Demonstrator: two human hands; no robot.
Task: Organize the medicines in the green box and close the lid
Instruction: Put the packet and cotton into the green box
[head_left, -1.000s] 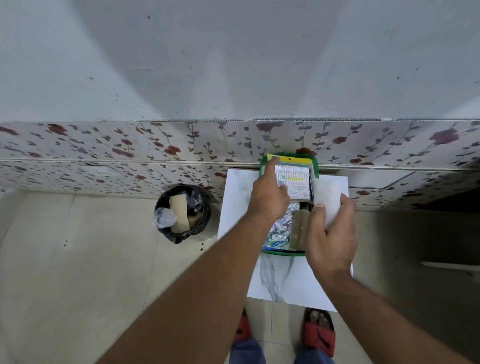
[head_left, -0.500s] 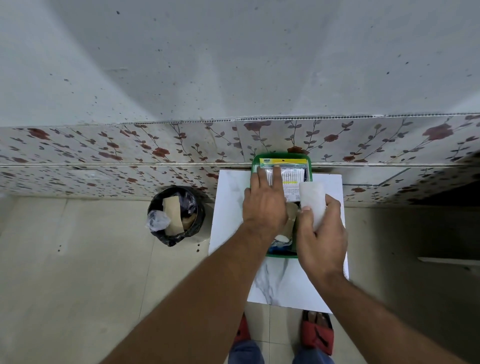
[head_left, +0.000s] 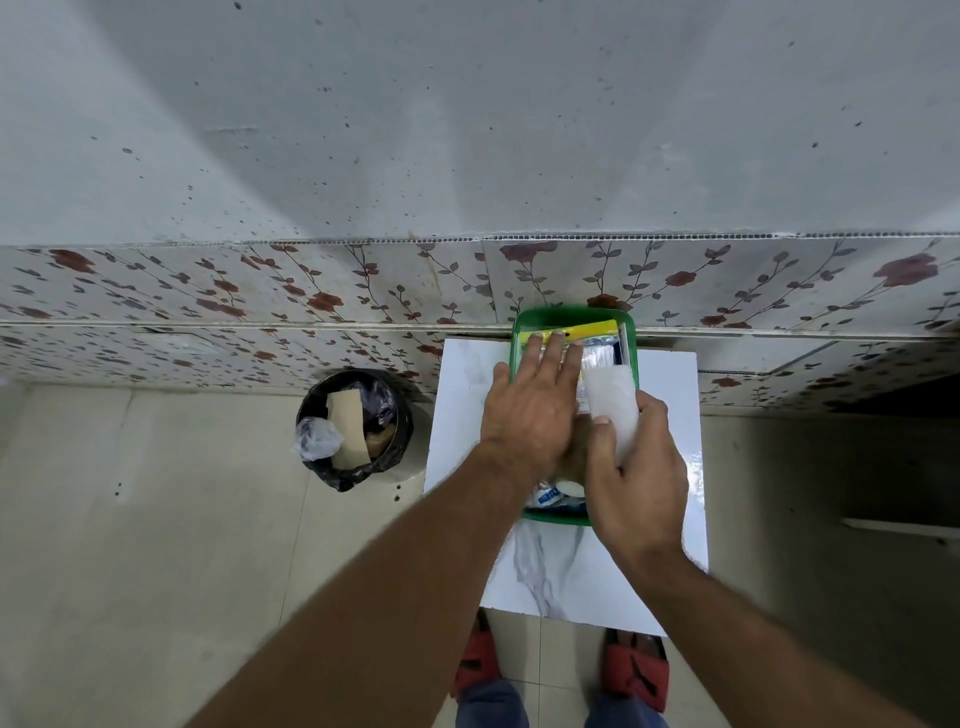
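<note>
Pressing flat with our left hand (head_left: 535, 410), fingers (head_left: 556, 353) spread wide over the yellow-edged packet (head_left: 597, 329), we keep the medicines down in the green box (head_left: 576, 315) at the far edge of the desk (head_left: 462, 415). Our right hand (head_left: 631, 467) grips a white bottle (head_left: 613, 402), and we judge it best slid in along the right wall. Lid: not visible. A lined bin (head_left: 353, 428) on the floor stands clear.
</note>
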